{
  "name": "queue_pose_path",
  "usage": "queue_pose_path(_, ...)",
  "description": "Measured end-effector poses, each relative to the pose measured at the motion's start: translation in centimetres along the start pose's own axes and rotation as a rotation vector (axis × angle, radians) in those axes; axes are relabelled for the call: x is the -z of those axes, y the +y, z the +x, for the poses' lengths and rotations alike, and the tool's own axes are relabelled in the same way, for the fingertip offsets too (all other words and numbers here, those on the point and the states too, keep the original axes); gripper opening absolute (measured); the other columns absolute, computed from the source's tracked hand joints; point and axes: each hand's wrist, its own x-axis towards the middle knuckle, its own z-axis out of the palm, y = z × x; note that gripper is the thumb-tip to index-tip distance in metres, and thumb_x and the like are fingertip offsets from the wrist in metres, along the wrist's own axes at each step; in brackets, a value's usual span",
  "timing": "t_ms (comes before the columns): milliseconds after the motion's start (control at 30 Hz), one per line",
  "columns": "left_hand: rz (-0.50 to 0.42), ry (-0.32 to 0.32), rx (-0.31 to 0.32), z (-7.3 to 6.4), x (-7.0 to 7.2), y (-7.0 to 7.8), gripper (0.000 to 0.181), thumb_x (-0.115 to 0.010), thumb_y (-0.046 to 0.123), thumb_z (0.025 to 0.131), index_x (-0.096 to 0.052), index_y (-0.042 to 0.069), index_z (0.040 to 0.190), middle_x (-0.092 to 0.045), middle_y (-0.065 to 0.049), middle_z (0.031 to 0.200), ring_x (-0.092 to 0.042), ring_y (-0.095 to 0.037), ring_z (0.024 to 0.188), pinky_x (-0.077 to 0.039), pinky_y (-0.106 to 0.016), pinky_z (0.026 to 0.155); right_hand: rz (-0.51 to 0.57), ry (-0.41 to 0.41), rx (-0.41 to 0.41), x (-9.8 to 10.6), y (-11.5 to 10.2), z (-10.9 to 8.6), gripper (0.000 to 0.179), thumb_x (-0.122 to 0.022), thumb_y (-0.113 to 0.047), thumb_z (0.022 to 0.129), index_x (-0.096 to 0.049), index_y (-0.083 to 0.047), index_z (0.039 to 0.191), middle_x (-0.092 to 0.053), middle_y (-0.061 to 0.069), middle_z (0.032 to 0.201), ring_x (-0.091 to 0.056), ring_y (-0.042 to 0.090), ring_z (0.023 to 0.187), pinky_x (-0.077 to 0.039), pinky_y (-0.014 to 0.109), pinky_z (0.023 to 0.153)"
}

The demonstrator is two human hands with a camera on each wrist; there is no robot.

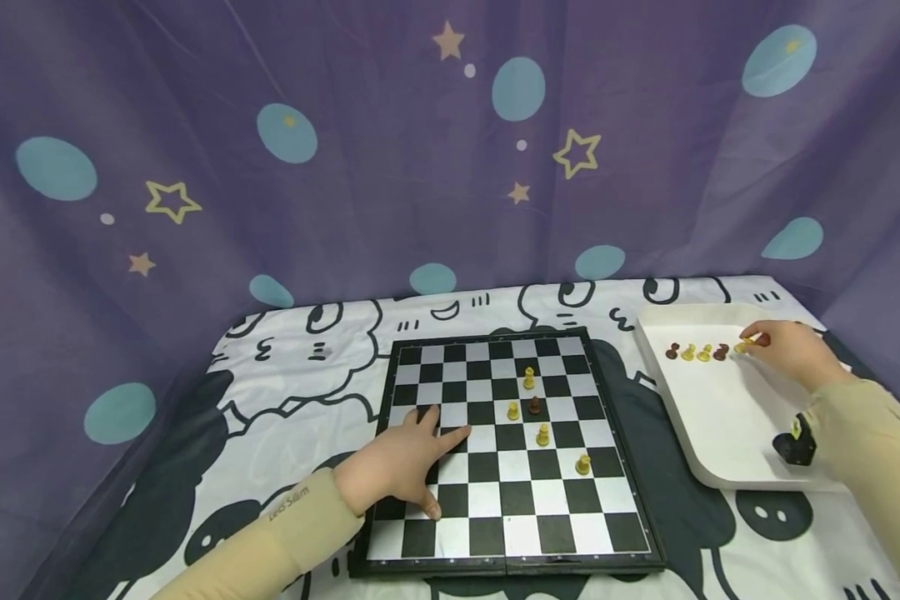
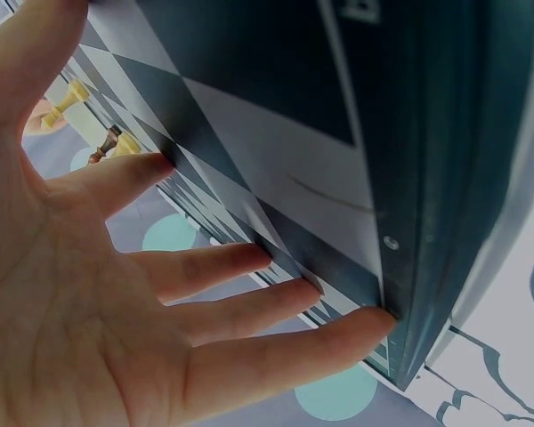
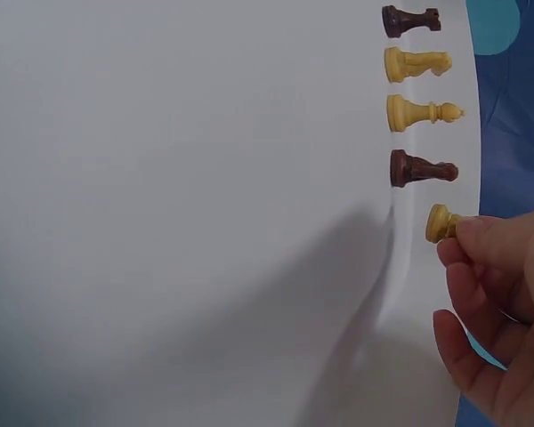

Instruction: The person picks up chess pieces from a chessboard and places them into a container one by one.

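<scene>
In the head view my left hand (image 1: 401, 462) lies spread over the left side of a black-and-white chessboard (image 1: 506, 563). Its fingertips (image 2: 249, 256) touch the squares, and nothing is held. At the right, my right hand (image 1: 791, 350) is over the far end of a white tray (image 1: 735, 442). Thumb and finger pinch a yellow chess piece (image 3: 440, 223), whose top they hide, so I cannot tell which kind. Beside it in the tray stand a dark knight (image 3: 423, 168), a yellow bishop (image 3: 423, 113), a yellow knight (image 3: 416, 63) and a dark rook (image 3: 411, 20).
Several yellow pieces, one of them a yellow piece (image 1: 583, 464) near the right edge, stand on the board with a dark piece (image 1: 535, 405). A cartoon-print cloth (image 1: 300, 367) lies under the board and tray. Behind hangs a purple curtain (image 1: 375, 200).
</scene>
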Motion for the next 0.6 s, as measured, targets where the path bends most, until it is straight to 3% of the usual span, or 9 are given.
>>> queue_pose_path(167, -0.004, -0.003, -0.001, -0.02, -0.16, 0.09, 0.107, -0.083, 0.051, 0.053, -0.031, 0.032, 0.145, -0.031, -0.021, 0.146, -0.035, -0.045, 0.13, -0.046, -0.05, 0.091, -0.027, -0.048, -0.024, -0.12, -0.1, -0.16, 0.03, -0.056, -0.008, 0.084, -0.058, 0.008, 0.109, -0.06, 0.027, 0.091, -0.057, 0.038, 0.082, -0.043, 0.048, 0.067)
queue_pose_path(600, -0.012, -0.005, 0.005, -0.03, -0.06, 0.12, 0.107, -0.083, 0.051, 0.053, -0.031, 0.032, 0.145, -0.03, -0.021, 0.146, -0.034, -0.045, 0.13, -0.045, -0.051, 0.092, -0.027, -0.044, -0.011, -0.62, 0.01, -0.05, 0.029, -0.058, -0.006, 0.083, -0.058, 0.01, 0.107, -0.062, 0.027, 0.09, -0.059, 0.035, 0.08, -0.044, 0.048, 0.067)
